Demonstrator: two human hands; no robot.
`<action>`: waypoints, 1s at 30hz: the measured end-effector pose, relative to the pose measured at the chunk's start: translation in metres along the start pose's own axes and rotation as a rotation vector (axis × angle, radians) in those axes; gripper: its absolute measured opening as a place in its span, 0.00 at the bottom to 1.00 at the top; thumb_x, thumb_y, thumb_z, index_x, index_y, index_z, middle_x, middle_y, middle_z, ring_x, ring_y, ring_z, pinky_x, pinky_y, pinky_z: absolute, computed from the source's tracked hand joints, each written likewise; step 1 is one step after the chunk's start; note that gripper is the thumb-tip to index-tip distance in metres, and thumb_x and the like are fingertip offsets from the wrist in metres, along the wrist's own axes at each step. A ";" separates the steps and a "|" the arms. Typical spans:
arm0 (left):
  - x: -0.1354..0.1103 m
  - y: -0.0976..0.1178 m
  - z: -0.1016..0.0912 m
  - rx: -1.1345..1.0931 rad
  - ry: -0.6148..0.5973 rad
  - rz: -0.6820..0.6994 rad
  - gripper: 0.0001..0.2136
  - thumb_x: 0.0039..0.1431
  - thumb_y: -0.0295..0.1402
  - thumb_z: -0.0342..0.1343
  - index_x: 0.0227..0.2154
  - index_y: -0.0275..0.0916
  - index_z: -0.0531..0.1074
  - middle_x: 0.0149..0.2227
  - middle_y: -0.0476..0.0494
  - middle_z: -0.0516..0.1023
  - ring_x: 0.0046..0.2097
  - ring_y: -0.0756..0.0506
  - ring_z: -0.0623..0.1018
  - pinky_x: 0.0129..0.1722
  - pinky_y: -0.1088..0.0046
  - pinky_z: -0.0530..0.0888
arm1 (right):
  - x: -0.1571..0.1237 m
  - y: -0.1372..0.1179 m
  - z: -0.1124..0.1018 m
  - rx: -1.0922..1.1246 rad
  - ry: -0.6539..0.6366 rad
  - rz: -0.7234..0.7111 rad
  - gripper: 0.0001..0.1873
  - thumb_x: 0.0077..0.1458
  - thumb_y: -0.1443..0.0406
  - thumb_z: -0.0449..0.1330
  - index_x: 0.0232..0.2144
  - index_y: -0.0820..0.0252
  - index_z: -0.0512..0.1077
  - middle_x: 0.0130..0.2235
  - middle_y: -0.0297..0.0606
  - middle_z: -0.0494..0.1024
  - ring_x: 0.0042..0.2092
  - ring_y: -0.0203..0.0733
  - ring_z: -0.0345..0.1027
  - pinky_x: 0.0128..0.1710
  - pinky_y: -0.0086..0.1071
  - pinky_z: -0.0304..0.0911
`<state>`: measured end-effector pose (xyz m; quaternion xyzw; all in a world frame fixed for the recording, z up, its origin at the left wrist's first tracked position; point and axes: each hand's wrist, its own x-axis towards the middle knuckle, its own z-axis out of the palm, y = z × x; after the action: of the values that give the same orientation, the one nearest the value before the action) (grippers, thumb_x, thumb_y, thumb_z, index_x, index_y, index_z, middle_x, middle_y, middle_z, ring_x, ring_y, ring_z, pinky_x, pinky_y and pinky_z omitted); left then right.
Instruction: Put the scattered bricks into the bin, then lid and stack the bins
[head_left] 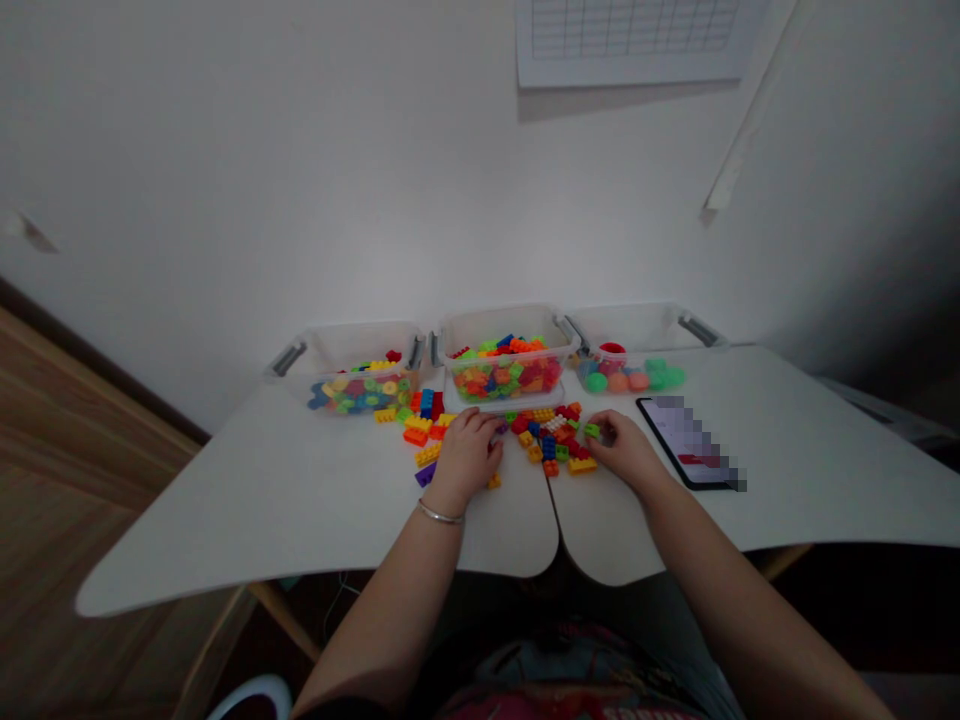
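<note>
Loose toy bricks lie on the white table in two groups, one around my left hand (pixel 466 458) and one between my hands. My left hand is curled palm down, and a purple toy brick (pixel 502 428) shows between its fingertips and thumb. Under and beside that hand are yellow bricks (pixel 418 424), orange ones and another purple brick (pixel 426 475). My right hand (pixel 624 446) pinches a small green toy brick (pixel 592 430) at the right edge of the mixed pile (pixel 553 447). That pile holds red, blue, yellow, white and green bricks.
Three clear plastic bins stand along the wall: the left bin (pixel 300 392) and middle bin (pixel 499 312) hold colourful pieces, the right bin (pixel 637 325) rounder toys. A phone or tablet (pixel 686 445) lies right of my right hand. A seam (pixel 553 500) splits the white tabletop (pixel 262 510).
</note>
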<state>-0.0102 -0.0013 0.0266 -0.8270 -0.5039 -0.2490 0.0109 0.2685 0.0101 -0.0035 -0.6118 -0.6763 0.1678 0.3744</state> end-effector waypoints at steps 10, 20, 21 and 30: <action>-0.002 -0.004 0.001 -0.017 0.005 -0.003 0.15 0.56 0.29 0.55 0.47 0.40 0.74 0.49 0.43 0.76 0.57 0.39 0.67 0.61 0.57 0.66 | 0.022 -0.058 -0.008 0.350 0.223 -0.115 0.16 0.44 0.57 0.62 0.35 0.56 0.68 0.33 0.36 0.72 0.32 0.38 0.64 0.33 0.33 0.64; -0.004 -0.005 0.001 -0.018 0.000 -0.013 0.15 0.57 0.29 0.56 0.48 0.39 0.74 0.51 0.43 0.76 0.58 0.39 0.67 0.62 0.57 0.64 | 0.112 -0.141 0.004 0.439 0.461 -0.186 0.14 0.50 0.60 0.60 0.40 0.57 0.69 0.38 0.36 0.75 0.37 0.38 0.68 0.36 0.32 0.65; -0.004 -0.005 0.001 -0.015 0.000 -0.011 0.15 0.57 0.30 0.56 0.48 0.39 0.74 0.50 0.43 0.76 0.58 0.39 0.67 0.62 0.57 0.65 | 0.119 -0.147 0.007 0.376 0.412 -0.187 0.14 0.50 0.61 0.60 0.40 0.58 0.69 0.38 0.37 0.76 0.37 0.39 0.68 0.37 0.32 0.65; -0.003 -0.005 0.000 -0.014 0.009 0.010 0.15 0.56 0.28 0.56 0.47 0.39 0.74 0.50 0.43 0.76 0.57 0.39 0.67 0.61 0.57 0.65 | 0.139 -0.174 0.030 -0.257 0.016 -0.097 0.16 0.51 0.60 0.61 0.43 0.54 0.75 0.43 0.38 0.81 0.46 0.48 0.73 0.48 0.40 0.64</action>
<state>-0.0159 -0.0014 0.0244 -0.8284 -0.4980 -0.2562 0.0085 0.1288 0.1152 0.1375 -0.6225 -0.7180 0.0568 0.3061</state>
